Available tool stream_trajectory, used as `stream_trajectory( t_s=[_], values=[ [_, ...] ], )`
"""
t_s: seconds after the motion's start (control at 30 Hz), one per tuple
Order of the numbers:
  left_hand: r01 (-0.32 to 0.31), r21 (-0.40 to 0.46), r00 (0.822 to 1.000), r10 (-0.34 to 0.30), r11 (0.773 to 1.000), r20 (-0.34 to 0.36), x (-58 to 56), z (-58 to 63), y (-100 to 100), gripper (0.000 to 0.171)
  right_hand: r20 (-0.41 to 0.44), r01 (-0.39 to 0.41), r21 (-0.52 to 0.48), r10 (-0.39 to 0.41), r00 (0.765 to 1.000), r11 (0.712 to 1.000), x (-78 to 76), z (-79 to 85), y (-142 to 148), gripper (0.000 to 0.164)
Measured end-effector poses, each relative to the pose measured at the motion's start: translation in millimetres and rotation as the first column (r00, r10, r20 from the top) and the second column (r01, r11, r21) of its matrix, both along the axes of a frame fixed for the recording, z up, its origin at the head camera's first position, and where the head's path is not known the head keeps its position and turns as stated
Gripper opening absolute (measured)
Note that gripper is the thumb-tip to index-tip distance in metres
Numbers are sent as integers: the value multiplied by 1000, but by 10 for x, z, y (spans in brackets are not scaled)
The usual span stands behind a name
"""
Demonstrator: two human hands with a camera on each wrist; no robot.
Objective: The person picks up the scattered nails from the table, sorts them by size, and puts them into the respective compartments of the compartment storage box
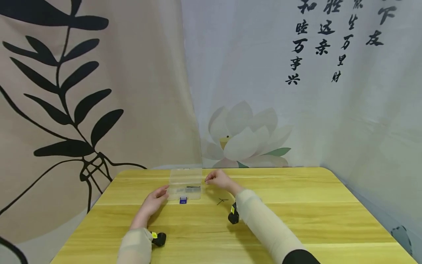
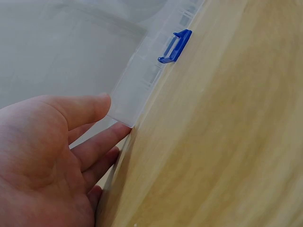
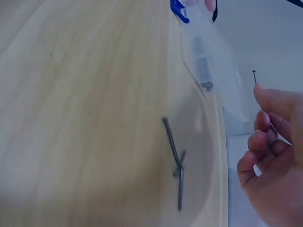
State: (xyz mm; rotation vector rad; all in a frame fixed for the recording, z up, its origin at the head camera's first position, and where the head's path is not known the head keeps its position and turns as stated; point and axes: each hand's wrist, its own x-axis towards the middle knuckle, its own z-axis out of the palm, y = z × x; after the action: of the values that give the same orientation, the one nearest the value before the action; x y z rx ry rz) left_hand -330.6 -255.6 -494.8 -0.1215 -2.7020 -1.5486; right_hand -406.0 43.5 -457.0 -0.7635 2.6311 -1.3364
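A clear plastic box (image 1: 173, 195) with a blue latch (image 1: 183, 200) stands near the table's far edge, its lid (image 1: 185, 176) raised at the back. Thin dark pieces (image 1: 193, 187) lie inside. My left hand (image 1: 156, 201) rests at the box's left end; in the left wrist view its thumb and extended index finger touch the corner. Right of the box, my right hand (image 1: 220, 179) pinches a nail (image 3: 254, 77) between thumb and fingers, head end up. Loose nails (image 3: 179, 163) lie crossed on the table below that hand.
The wooden table (image 1: 296, 212) ends at a curtain (image 1: 148, 91) printed with leaves, a lotus and black writing. Both forearms wear pale sleeves (image 1: 263, 220), with a black camera (image 1: 233, 214) on the right wrist and another camera (image 1: 159, 239) on the left.
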Motion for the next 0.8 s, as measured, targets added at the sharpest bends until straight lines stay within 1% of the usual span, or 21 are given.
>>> stream_trajectory(
  t_s=[0.13, 0.27, 0.33, 0.5, 0.6, 0.8],
  values=[
    [-1, 4, 1000, 1, 1000, -5, -1, 16, 12, 46, -22, 9, 19, -8, 1000, 1000, 5, -28, -83, 10],
    [-3, 8, 1000, 3, 1000, -4, 2, 19, 14, 46, -40, -9, 26, 11, 999, 1000, 9, -51, -163, 10],
    [-6, 10, 1000, 6, 1000, -3, 3, 20, 14, 46, -40, -27, 27, 28, 999, 999, 16, -65, -195, 11],
    [-12, 16, 1000, 12, 1000, 3, 8, 17, 17, 46, -3, -60, 24, 60, 998, 998, 48, -101, -255, 11],
    [-8, 8, 1000, 8, 1000, -1, 10, 14, 17, 46, 0, -69, 23, 69, 998, 997, 64, -127, -285, 10],
    [-6, 14, 1000, 6, 1000, 2, 15, 14, 6, 46, -34, -62, 58, 64, 997, 996, 62, -192, -335, 6]
  ],
)
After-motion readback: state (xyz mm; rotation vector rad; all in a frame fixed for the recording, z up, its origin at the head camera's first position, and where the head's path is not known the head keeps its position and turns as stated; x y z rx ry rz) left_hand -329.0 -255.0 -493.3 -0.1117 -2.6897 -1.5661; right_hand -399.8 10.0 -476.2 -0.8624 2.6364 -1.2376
